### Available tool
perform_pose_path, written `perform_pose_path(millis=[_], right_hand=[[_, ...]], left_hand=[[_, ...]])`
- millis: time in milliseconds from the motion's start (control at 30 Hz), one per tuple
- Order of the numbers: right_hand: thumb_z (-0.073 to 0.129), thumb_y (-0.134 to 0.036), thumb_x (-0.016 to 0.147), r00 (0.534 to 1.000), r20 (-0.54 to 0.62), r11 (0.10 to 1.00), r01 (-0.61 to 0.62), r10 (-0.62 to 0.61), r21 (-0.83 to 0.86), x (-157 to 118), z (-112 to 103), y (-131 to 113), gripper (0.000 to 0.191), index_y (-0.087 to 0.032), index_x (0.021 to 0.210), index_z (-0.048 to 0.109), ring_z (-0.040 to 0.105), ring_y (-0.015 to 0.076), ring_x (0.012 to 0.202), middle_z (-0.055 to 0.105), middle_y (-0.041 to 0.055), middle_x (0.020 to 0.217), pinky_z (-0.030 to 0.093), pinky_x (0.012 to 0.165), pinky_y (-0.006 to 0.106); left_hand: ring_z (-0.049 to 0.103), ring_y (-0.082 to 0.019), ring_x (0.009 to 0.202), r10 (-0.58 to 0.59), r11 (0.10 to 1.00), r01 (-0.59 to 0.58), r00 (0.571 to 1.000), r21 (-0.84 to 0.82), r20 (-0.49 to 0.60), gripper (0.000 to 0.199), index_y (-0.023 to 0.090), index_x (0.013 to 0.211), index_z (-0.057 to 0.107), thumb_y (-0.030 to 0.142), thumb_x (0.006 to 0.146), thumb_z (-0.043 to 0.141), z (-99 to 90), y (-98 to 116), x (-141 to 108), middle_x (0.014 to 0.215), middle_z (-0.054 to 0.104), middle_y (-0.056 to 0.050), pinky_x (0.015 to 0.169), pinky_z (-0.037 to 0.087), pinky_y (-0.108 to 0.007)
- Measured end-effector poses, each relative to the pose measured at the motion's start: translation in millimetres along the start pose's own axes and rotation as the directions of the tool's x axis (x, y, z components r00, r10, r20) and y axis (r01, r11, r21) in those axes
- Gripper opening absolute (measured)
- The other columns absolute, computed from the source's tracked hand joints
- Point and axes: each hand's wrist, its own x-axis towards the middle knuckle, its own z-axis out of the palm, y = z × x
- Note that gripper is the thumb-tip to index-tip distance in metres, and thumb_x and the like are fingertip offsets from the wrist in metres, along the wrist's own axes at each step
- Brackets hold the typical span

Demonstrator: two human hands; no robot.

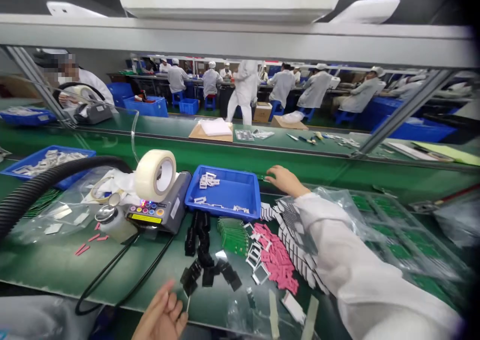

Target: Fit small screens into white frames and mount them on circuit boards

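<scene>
Presently, left hand (161,315): fingers curled inward, grasping a thin pale stick (188,304) (its tip is too small to make out).
Right hand (287,181): fingers released and spread, resting at the edge of a green workbench (318,177).
Just left of right fingers: shallow blue plastic tray (243,180) holding small white frames (208,180).
Just above left fingers: scattered matte black pieces (204,276).
Well below right fingers: heap of small pink rectangular pieces (275,257), beside stacked green strips (232,235).
Far left of right fingers: wide white roll of tape (155,175) on a grey machine with coloured buttons (157,215).
Under right sleeve: clear plastic bag of green circuit boards (397,245).
</scene>
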Motion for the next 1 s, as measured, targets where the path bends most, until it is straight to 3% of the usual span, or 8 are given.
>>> perform_pose_path(millis=[100,233,333,400,533,667,833,1000], right_hand=[[0.047,-0.026,0.091,0.985,0.044,0.985,0.161,-0.164,0.066,-66.0,-12.3,-24.3,0.024,-0.017,0.109,0.061,0.057,0.0195,0.102,0.062,0.0086,0.112,0.042,0.09,0.031],[0.06,-0.021,0.082,0.923,0.197,0.943,0.315,-0.331,0.11,-158.5,1.9,-60.6,0.015,-0.024,0.094,0.067,0.063,0.0152,0.083,0.068,-0.0011,0.091,0.044,0.074,0.023],[0.064,-0.015,0.075,0.929,0.258,0.964,0.264,-0.264,0.036,-203.5,20.7,-70.0,0.007,-0.018,0.08,0.068,0.063,0.0202,0.076,0.067,0.004,0.08,0.042,0.066,0.027],[0.067,-0.02,0.075,0.948,0.272,0.984,0.179,-0.166,-0.024,-223.5,30.9,-69.2,0.007,-0.014,0.079,0.067,0.063,0.025,0.076,0.066,0.009,0.08,0.042,0.064,0.03],[0.07,-0.028,0.073,0.961,0.276,0.995,-0.004,0.032,-0.102,-252.7,47.8,-68.9,0.023,-0.009,0.086,0.065,0.064,0.0302,0.079,0.066,0.0155,0.085,0.042,0.064,0.033],[0.067,-0.023,0.075,0.955,0.26,0.987,-0.118,0.144,-0.113,-266.9,58.6,-73.8,0.017,-0.01,0.086,0.064,0.065,0.0277,0.081,0.066,0.0151,0.09,0.041,0.062,0.029],[0.059,-0.022,0.077,0.964,0.225,0.99,-0.133,0.138,-0.039,-265.4,41.4,-90.4,0.008,-0.015,0.081,0.059,0.063,0.0205,0.068,0.066,0.0084,0.077,0.035,0.054,0.025],[0.057,-0.022,0.075,0.994,0.109,0.963,-0.035,0.006,0.268,-257.1,19.7,-145.7,0.009,-0.018,0.084,0.057,0.058,0.0149,0.055,0.063,0.0002,0.062,0.03,0.049,0.022]], left_hand=[[0.049,-0.008,0.057,-0.045,0.999,0.045,0.994,-0.002,0.102,0.026,0.018,0.092,0.059,0.015,0.068,0.067,9.6,-5.6,-9.6,0.063,0.046,0.005,0.06,0.048,-0.027],[0.05,-0.008,0.058,-0.072,0.997,0.071,0.984,0.01,0.161,0.018,0.018,0.093,0.06,0.012,0.075,0.061,19.7,-16.5,-25.2,0.065,0.049,0.004,0.059,0.047,-0.025],[0.051,-0.008,0.059,-0.101,0.995,0.097,0.98,0.033,0.172,0.018,0.017,0.094,0.06,0.009,0.078,0.057,21.6,-23.9,-34.1,0.066,0.05,0.004,0.061,0.048,-0.026],[0.051,-0.008,0.059,-0.115,0.993,0.108,0.976,0.046,0.183,0.018,0.017,0.094,0.061,0.009,0.078,0.057,20.7,-27.0,-38.2,0.066,0.05,0.004,0.061,0.048,-0.026],[0.051,-0.007,0.058,-0.119,0.992,0.109,0.97,0.058,0.211,0.016,0.018,0.091,0.062,0.011,0.077,0.06,19.2,-31.1,-42.9,0.064,0.05,0.004,0.061,0.048,-0.025],[0.05,-0.008,0.059,-0.104,0.992,0.078,0.952,0.101,0.289,0.012,0.018,0.086,0.063,0.018,0.075,0.065,22.9,-39.9,-43.6,0.062,0.052,0.004,0.061,0.046,-0.024],[0.058,-0.012,0.071,-0.071,0.952,-0.081,0.881,0.296,0.468,0.016,0.016,0.088,0.066,0.027,0.076,0.066,35.3,-55.4,-44.1,0.074,0.063,-0.002,0.071,0.048,-0.028],[0.065,-0.022,0.087,0.079,0.83,-0.334,0.863,0.446,0.498,0.037,0.017,0.104,0.065,0.036,0.072,0.069,48.8,-53.9,-38.0,0.104,0.067,-0.012,0.079,0.05,-0.036]])
